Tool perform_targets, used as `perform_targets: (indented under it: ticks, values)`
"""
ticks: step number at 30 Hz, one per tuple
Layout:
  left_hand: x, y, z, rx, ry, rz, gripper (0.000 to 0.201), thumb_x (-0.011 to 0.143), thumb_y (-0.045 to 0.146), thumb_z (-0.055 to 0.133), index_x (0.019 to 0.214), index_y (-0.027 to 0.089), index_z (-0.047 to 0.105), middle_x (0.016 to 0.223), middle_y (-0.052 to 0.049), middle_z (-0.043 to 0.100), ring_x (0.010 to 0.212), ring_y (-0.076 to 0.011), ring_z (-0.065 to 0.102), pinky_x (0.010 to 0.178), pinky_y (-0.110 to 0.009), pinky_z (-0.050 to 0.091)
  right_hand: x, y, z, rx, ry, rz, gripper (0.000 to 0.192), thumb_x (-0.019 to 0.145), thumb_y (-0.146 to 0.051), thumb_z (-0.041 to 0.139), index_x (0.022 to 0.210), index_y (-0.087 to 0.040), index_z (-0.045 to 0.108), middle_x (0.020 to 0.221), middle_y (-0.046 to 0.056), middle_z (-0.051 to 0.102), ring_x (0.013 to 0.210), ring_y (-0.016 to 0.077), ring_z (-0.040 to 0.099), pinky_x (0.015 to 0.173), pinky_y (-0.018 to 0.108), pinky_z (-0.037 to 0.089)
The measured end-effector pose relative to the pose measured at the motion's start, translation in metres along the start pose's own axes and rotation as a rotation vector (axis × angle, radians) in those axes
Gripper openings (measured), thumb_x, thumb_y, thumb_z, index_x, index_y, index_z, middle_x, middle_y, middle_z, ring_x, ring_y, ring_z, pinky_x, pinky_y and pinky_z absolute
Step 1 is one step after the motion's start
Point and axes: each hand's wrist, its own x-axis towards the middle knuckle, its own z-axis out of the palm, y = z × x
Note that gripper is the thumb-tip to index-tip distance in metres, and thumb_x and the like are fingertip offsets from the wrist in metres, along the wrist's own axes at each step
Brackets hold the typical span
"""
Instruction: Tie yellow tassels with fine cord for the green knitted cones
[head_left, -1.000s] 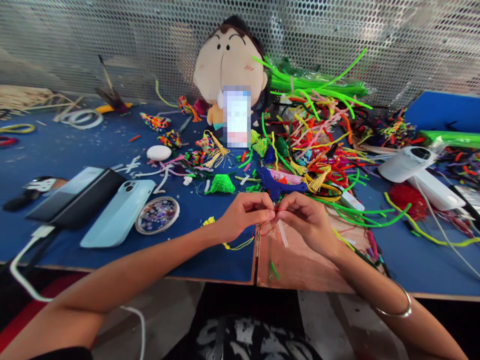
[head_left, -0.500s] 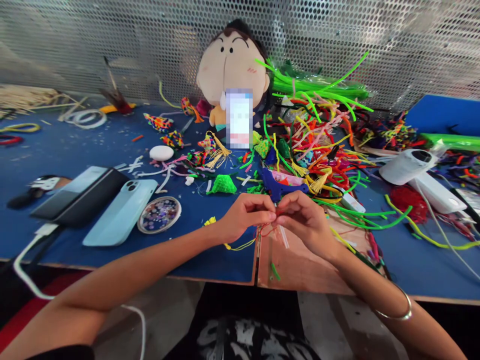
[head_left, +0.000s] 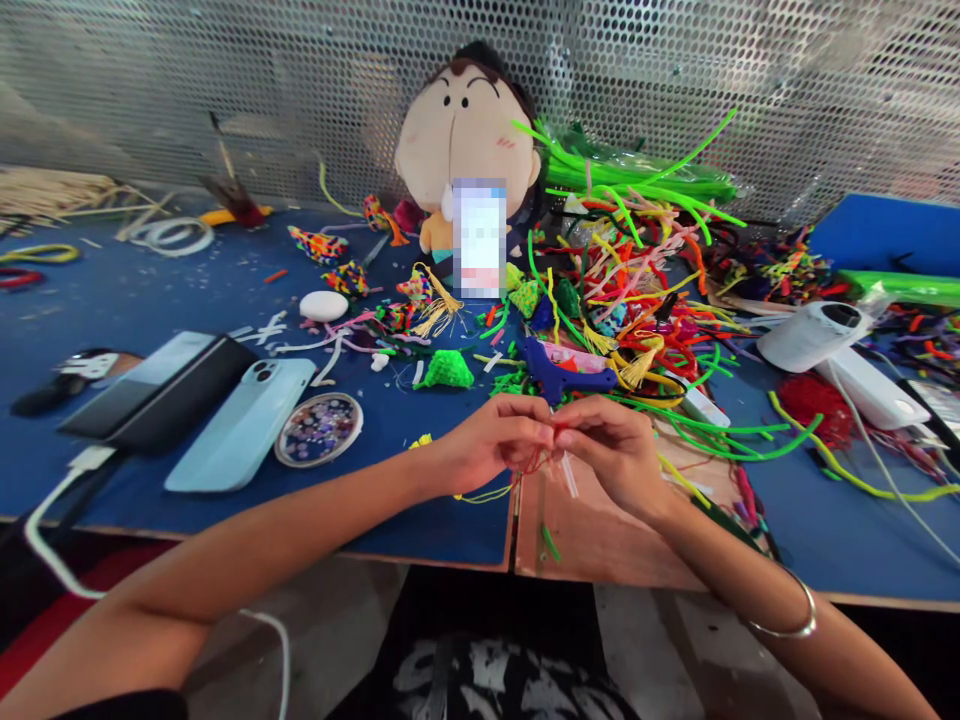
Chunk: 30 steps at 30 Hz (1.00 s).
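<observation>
Both hands meet at the front middle of the table, fingertips pinched close together. My left hand (head_left: 501,440) is closed on thin red string (head_left: 534,460), which hangs in loops below its fingers. Facing it, my right hand (head_left: 611,445) pinches the same red string; the small spot between the fingertips is mostly hidden. Just beyond the fingers lies a blue glue gun (head_left: 566,375), with a clear glue stick (head_left: 570,474) showing below my hands. A yellow tassel cord (head_left: 484,495) rests under my left wrist.
Pipe cleaners (head_left: 645,270) heap up behind my right hand. A plush toy (head_left: 469,140) sits at the back with a lit phone before it. A light blue phone (head_left: 240,425) and a round tin of beads (head_left: 319,430) lie left. A white device (head_left: 814,335) stands right.
My fingertips have drawn slightly closer together, and my right fingers have lowered and flattened a little. More of the red string's loops show below my left hand.
</observation>
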Motion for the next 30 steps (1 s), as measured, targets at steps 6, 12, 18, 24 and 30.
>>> perform_targets:
  ticks: [6,12,18,24,30]
  values:
    - [0.0006,-0.0028,-0.0007,-0.018,-0.011,-0.021,0.017,0.060,0.025,0.070,0.063,0.015,0.057,0.042,0.010,0.037,0.039,-0.0018,0.021,0.046,-0.023,0.014,-0.0014,0.0031,0.0012,0.046,0.050,0.029,0.008,0.070,-0.022,0.075,0.078,-0.022,0.073,0.068,-0.001,0.069,0.057,0.0083,0.063,0.055,0.021,0.054]
    - [0.0003,-0.0020,0.0017,-0.013,0.004,-0.035,0.017,0.060,0.026,0.069,0.063,0.015,0.057,0.042,0.010,0.038,0.039,-0.0019,0.021,0.046,-0.024,0.011,-0.0017,0.0024,0.0018,-0.022,0.110,0.024,0.008,0.070,-0.028,0.076,0.074,-0.021,0.073,0.063,-0.001,0.066,0.056,0.0090,0.060,0.054,0.022,0.051]
    - [0.0011,-0.0041,-0.0008,-0.001,-0.006,-0.036,0.016,0.063,0.024,0.067,0.063,0.015,0.055,0.042,0.010,0.032,0.039,-0.0021,0.020,0.045,-0.023,0.011,-0.0005,0.0003,0.0011,-0.075,0.090,0.040,0.011,0.071,-0.030,0.074,0.072,-0.019,0.070,0.061,-0.001,0.063,0.055,0.0089,0.057,0.053,0.022,0.049]
    - [0.0014,-0.0040,-0.0010,-0.009,-0.019,-0.060,0.017,0.067,0.023,0.065,0.062,0.015,0.050,0.043,0.011,0.025,0.040,-0.0023,0.018,0.046,-0.023,0.011,0.0023,0.0005,-0.0005,0.010,0.037,0.135,0.017,0.069,-0.032,0.076,0.071,-0.018,0.067,0.057,-0.003,0.062,0.051,0.0082,0.056,0.052,0.022,0.048]
    - [0.0024,-0.0052,-0.0013,-0.033,-0.018,-0.067,0.019,0.067,0.023,0.067,0.063,0.015,0.050,0.044,0.010,0.031,0.040,-0.0020,0.018,0.046,-0.024,0.009,0.0048,0.0037,-0.0007,0.183,0.047,0.242,0.015,0.068,-0.027,0.077,0.067,-0.016,0.067,0.055,-0.003,0.063,0.050,0.0066,0.055,0.051,0.019,0.043]
